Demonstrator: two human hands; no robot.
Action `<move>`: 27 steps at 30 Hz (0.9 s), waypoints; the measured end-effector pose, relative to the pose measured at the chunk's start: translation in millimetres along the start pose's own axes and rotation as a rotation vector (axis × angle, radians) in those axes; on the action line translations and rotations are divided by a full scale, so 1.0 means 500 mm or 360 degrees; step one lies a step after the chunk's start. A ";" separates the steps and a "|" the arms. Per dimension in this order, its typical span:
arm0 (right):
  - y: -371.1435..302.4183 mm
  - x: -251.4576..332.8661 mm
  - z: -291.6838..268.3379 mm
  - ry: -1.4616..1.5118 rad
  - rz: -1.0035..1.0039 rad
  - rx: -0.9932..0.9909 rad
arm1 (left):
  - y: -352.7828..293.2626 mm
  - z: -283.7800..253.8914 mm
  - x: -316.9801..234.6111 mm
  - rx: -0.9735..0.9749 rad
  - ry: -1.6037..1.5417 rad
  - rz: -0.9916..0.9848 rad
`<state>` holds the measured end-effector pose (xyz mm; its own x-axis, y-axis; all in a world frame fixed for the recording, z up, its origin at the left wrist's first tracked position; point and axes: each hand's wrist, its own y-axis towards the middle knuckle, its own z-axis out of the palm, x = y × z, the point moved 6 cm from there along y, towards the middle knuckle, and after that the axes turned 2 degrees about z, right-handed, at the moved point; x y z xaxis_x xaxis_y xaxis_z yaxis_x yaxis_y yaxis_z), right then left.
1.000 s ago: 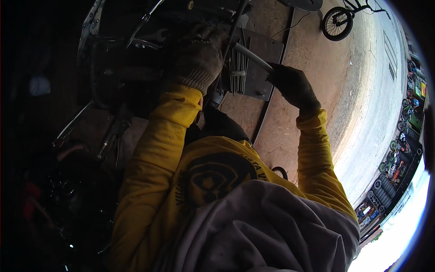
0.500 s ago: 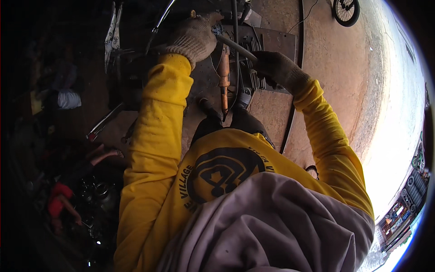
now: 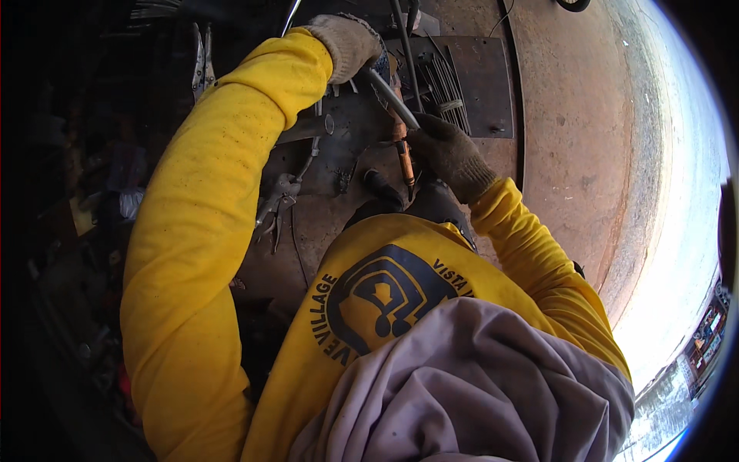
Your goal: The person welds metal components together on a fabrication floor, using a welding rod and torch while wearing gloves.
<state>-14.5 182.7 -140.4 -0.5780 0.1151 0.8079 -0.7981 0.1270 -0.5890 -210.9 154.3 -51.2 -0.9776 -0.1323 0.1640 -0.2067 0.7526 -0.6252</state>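
My right hand (image 3: 453, 158), in a brownish knitted glove, is closed round the near end of a grey metal tube (image 3: 396, 98). The tube slants up and left toward my left hand (image 3: 350, 48), which wears a similar glove. Its fingers curl at the tube's far end, mostly hidden, beside a bluish-grey crumpled bit (image 3: 379, 55); what they grip I cannot make out. Below the tube, an orange-handled tool (image 3: 403, 158) with a dark tip points toward my feet. A bundle of thin rods (image 3: 446, 92) lies right of the tube.
Locking pliers (image 3: 202, 61) are at the upper left. A metal clamp (image 3: 283, 196) and a short open-ended pipe (image 3: 312, 127) lie left of my feet. A dark metal plate (image 3: 483, 85) is beside the rods. Part of a wheel (image 3: 573, 4) shows at the top right.
My left forearm has swung outward to the left. My right hand has come lower and slightly left, still on the tube. The clamp and short pipe have come into sight beside my left arm.
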 end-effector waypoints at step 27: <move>-0.075 -0.015 0.048 0.0118 0.0025 -0.0188 | 0.033 0.097 0.024 -0.0454 0.0018 0.0267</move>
<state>15.4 153.4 -123.8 -0.5725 0.1901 0.7976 -0.7610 0.2390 -0.6032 -227.9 133.8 -96.4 -0.9962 0.0147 0.0860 -0.0215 0.9139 -0.4055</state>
